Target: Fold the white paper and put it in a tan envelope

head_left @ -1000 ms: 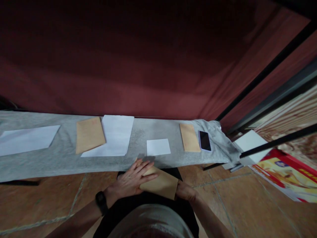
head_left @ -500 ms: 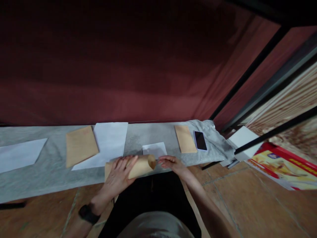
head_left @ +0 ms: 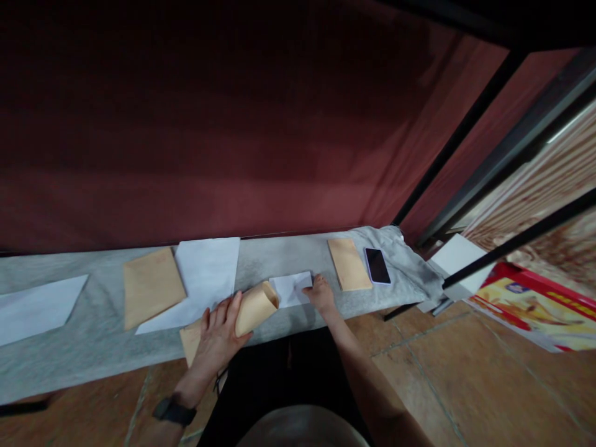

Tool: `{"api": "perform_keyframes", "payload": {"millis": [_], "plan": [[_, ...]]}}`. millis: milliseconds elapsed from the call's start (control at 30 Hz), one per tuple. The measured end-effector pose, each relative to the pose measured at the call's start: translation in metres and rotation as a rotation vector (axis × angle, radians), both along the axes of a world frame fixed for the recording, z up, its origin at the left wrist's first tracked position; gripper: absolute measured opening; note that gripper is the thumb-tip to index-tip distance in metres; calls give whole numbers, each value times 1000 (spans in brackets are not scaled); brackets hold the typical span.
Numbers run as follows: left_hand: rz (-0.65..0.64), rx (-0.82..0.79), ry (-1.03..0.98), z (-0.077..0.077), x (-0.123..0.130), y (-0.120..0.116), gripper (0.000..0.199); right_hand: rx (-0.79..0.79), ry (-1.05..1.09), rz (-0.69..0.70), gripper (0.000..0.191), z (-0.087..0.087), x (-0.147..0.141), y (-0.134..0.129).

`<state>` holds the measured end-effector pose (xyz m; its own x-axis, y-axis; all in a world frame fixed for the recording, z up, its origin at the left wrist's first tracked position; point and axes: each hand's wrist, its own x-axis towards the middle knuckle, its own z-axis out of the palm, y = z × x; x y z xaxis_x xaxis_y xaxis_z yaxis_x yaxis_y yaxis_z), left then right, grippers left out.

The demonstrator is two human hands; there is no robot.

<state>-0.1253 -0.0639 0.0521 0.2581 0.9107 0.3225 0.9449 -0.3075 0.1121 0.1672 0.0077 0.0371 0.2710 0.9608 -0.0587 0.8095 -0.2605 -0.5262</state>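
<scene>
A brown paper envelope (head_left: pixel 255 308) lies near the table's front edge, its right end gaping open. My left hand (head_left: pixel 222 329) is spread over its left part, pressing on it. Just right of the envelope's mouth is a folded white paper (head_left: pixel 291 289). My right hand (head_left: pixel 320 293) has its fingers closed at the right edge of that paper; the fingertips are partly hidden.
On the grey cloth (head_left: pixel 261 251) lie large white sheets (head_left: pixel 207 264), a brown envelope (head_left: pixel 153 285), another white sheet (head_left: pixel 41 307), a brown stack (head_left: pixel 350 264) and a phone (head_left: pixel 377 266). A red-yellow box (head_left: pixel 535 307) stands at right.
My right hand has moved up to the white paper's right edge. The envelope under my left hand has shifted left and tilted, and its mouth gapes wider.
</scene>
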Motion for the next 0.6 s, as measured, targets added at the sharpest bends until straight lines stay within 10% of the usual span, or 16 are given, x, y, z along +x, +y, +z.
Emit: {"api": "perform_keyframes", "payload": {"millis": [600], "plan": [[-12,-10,-40,-11,-4,1,99,463,657,-109,19,0,16,-16]]}}
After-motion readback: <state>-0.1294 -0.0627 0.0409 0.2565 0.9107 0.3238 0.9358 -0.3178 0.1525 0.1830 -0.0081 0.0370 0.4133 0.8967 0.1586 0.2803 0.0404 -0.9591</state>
